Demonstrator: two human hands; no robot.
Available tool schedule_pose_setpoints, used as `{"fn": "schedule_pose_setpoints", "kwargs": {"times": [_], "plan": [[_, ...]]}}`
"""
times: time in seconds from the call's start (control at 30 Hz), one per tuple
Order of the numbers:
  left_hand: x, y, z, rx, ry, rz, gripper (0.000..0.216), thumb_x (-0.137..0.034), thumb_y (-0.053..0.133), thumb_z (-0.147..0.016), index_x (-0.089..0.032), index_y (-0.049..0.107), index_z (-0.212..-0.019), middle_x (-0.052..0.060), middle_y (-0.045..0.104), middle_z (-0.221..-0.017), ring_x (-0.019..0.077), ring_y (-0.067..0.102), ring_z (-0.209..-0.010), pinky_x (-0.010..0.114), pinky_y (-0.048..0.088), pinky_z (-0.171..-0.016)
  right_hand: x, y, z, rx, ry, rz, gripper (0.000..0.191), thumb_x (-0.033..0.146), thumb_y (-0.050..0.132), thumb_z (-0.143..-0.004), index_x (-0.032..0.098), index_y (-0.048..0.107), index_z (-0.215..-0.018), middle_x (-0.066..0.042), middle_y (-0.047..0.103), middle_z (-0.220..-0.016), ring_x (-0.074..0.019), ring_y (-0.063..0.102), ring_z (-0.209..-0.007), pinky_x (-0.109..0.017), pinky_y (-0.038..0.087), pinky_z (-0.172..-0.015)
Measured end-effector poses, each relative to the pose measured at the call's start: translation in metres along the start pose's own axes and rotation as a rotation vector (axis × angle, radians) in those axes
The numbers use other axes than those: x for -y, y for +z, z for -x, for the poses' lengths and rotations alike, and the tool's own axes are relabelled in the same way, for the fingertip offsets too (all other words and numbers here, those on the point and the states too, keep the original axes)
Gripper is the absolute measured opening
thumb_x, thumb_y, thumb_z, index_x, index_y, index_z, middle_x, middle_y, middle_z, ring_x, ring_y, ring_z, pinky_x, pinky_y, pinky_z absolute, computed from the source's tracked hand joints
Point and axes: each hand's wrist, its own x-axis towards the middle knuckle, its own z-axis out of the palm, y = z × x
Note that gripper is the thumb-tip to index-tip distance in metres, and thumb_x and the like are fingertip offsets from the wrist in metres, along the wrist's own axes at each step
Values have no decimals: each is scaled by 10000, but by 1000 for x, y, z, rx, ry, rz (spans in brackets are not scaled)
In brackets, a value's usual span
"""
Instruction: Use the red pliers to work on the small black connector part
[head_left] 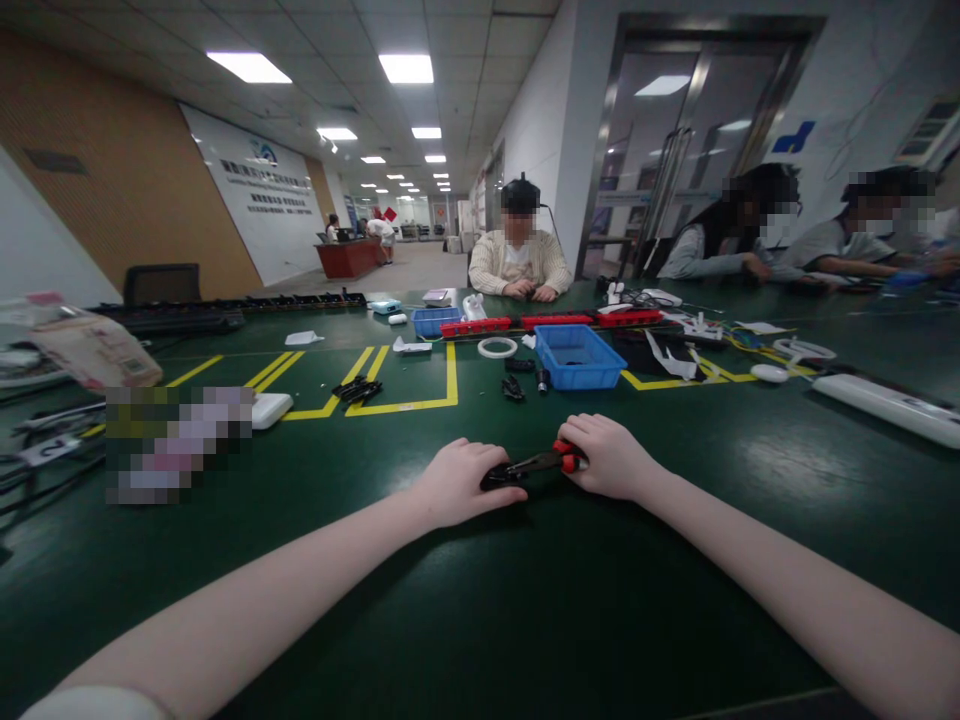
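My right hand (611, 458) is wrapped round the red handles of a pair of pliers (541, 462). Their dark jaws point left and meet a small black part (495, 478) that my left hand (461, 485) grips between thumb and fingers. Most of that part is hidden by my fingers, so its kind is unclear. Both hands are low over the green tabletop (525, 620). Beyond them lie a small black clump of parts (512, 388) and a short black cylinder (542, 381), just left of a blue bin (581, 376).
More black parts (358, 391) lie by the yellow tape lines at left. A white ring (497, 355) and red strips (555, 321) are farther back. A white power strip (885, 405) lies at right, a plastic package (101, 350) at left. Another person (517, 262) sits opposite.
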Motion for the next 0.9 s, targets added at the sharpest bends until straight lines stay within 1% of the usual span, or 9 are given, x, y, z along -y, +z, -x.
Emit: {"fn": "schedule_pose_setpoints", "kwargs": {"times": [0.13, 0.3, 0.4, 0.5, 0.57, 0.67, 0.9], "plan": [[0, -1, 0, -1, 4, 9, 382, -560, 512, -865, -186, 574, -908, 5, 643, -844, 165, 600, -765, 278, 392, -698, 1, -1, 0, -12, 8, -9, 150, 216, 583, -678, 186, 546, -820, -62, 615, -845, -189, 525, -743, -307, 383, -675], [-1, -2, 0, 1, -2, 8, 380, -553, 499, -875, -180, 573, -871, 4, 639, -814, 159, 598, -735, 276, 396, -687, 3, -1, 0, -37, 29, -26, 147, 215, 593, -674, 191, 536, -807, -50, 612, -824, -184, 527, -734, -306, 387, -671], [0, -1, 0, -6, 7, 10, 387, -554, 486, -883, -178, 568, -848, 4, 637, -813, 155, 597, -729, 274, 399, -679, 1, -2, 0, -65, 49, -35, 125, 224, 581, -697, 193, 527, -806, -46, 607, -820, -185, 531, -742, -308, 385, -670], [0, -1, 0, -17, 17, 15, 390, -556, 479, -887, -179, 576, -877, 8, 644, -834, 155, 600, -746, 276, 402, -690, -1, -3, 1, -87, 62, -43, 121, 251, 576, -729, 196, 530, -826, -47, 608, -825, -187, 537, -745, -307, 382, -659], [0, -1, 0, -21, 19, 18, 389, -555, 479, -888, -180, 579, -891, 9, 647, -841, 156, 601, -754, 277, 403, -697, -2, -3, 1, -90, 58, -44, 135, 276, 585, -737, 196, 534, -834, -49, 611, -830, -187, 539, -743, -308, 382, -656], [1, -1, 1, -19, 20, 16, 390, -558, 489, -881, -178, 571, -857, 5, 646, -819, 156, 601, -741, 276, 397, -688, -2, -3, 1, -83, 34, -39, 160, 299, 604, -730, 194, 540, -833, -50, 615, -835, -188, 538, -741, -311, 382, -661], [0, -1, 1, -9, 13, -8, 403, -576, 503, -864, -181, 577, -838, -4, 649, -793, 156, 612, -728, 277, 381, -676, -1, -2, 1, -75, -3, -14, 147, 287, 602, -713, 198, 555, -820, -54, 611, -816, -196, 530, -734, -316, 376, -666]]}}
